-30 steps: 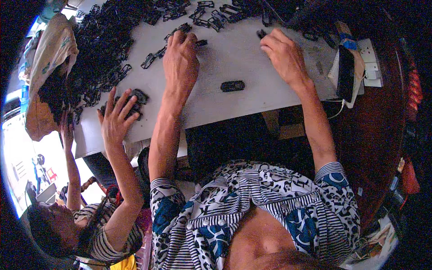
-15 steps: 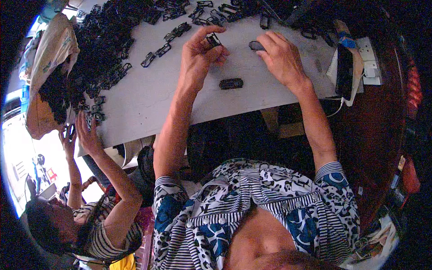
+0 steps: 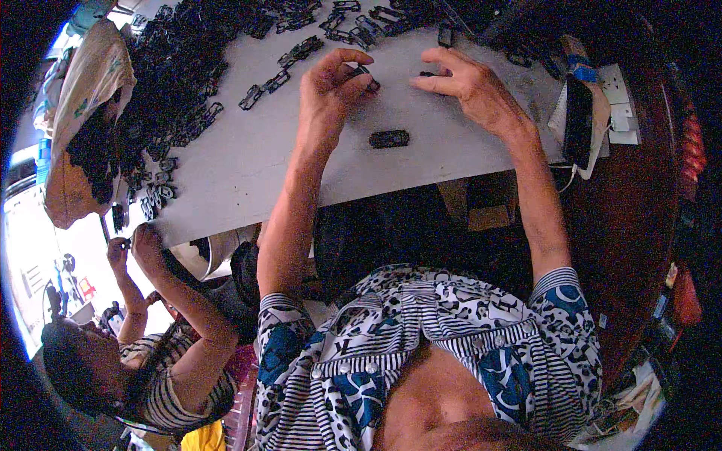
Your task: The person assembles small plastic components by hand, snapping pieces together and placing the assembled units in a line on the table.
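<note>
My left hand (image 3: 329, 90) is closed, with a small black plastic frame (image 3: 371, 85) pinched between thumb and fingers above the white table (image 3: 263, 165). The fingers cover much of that frame. Opposite it, my right hand (image 3: 475, 84) has its thumb and fingers around a small dark oval piece (image 3: 427, 74), of which only a narrow part shows. A gap separates the two hands. Between my forearms lies a black oblong piece (image 3: 389, 139) on the tabletop, touched by neither hand.
A large heap of black plastic frames (image 3: 177, 68) covers the table's left back, with loose ones (image 3: 263, 89) trailing toward me. An opened sack (image 3: 90, 113) stands beyond it. At right are a black phone-like device (image 3: 577, 124) and a white power strip (image 3: 618, 105). A co-worker (image 3: 162, 331) sits at left.
My right hand has turned, its fingers spreading wider, and less of the oval piece shows. My left hand's frame has tilted. The co-worker's hands have come down from the parts at the table edge.
</note>
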`<state>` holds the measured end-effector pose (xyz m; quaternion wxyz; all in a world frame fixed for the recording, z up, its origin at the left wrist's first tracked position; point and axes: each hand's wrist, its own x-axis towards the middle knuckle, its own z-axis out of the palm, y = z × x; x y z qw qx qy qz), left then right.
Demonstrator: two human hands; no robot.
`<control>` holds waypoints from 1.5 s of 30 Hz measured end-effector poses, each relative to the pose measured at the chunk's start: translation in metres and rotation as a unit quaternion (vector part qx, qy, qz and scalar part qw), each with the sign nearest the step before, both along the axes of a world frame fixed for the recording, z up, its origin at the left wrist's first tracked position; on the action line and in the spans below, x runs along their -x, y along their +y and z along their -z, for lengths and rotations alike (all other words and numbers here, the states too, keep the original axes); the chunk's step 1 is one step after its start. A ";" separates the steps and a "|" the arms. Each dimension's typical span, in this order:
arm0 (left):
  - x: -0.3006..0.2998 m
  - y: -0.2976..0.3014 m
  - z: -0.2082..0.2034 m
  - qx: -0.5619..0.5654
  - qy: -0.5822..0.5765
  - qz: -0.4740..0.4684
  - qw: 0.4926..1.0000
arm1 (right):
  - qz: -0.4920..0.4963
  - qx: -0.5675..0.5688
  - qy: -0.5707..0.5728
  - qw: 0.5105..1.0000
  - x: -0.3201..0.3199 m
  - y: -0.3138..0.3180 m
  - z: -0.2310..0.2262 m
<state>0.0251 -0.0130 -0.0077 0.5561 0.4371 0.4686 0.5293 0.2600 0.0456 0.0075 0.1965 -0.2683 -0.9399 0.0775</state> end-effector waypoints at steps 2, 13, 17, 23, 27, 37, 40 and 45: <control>-0.002 0.001 0.000 0.000 0.046 -0.008 0.999 | -0.021 0.010 -0.022 0.999 -0.002 0.002 0.001; -0.005 -0.005 0.013 -0.192 0.461 -0.028 0.866 | -0.016 0.075 -0.020 0.997 -0.006 0.009 0.006; -0.003 -0.010 0.013 -0.183 0.437 -0.010 0.881 | 0.058 0.040 -0.058 0.996 -0.001 0.001 0.001; 0.000 -0.015 0.008 -0.173 0.399 -0.036 0.900 | 0.037 0.077 0.038 0.996 0.036 -0.016 -0.006; 0.000 -0.013 0.009 -0.179 0.397 -0.034 0.900 | 0.028 0.061 0.026 0.997 0.050 -0.025 -0.007; -0.003 -0.011 0.017 -0.200 0.387 -0.039 0.899 | -0.025 -0.027 0.030 0.999 0.053 -0.018 0.000; -0.003 -0.011 0.019 -0.215 0.384 -0.044 0.897 | -0.019 -0.006 0.016 1.000 0.055 -0.022 0.003; -0.002 -0.011 0.025 -0.208 0.384 -0.044 0.898 | 0.015 0.031 0.035 0.999 0.055 -0.031 0.010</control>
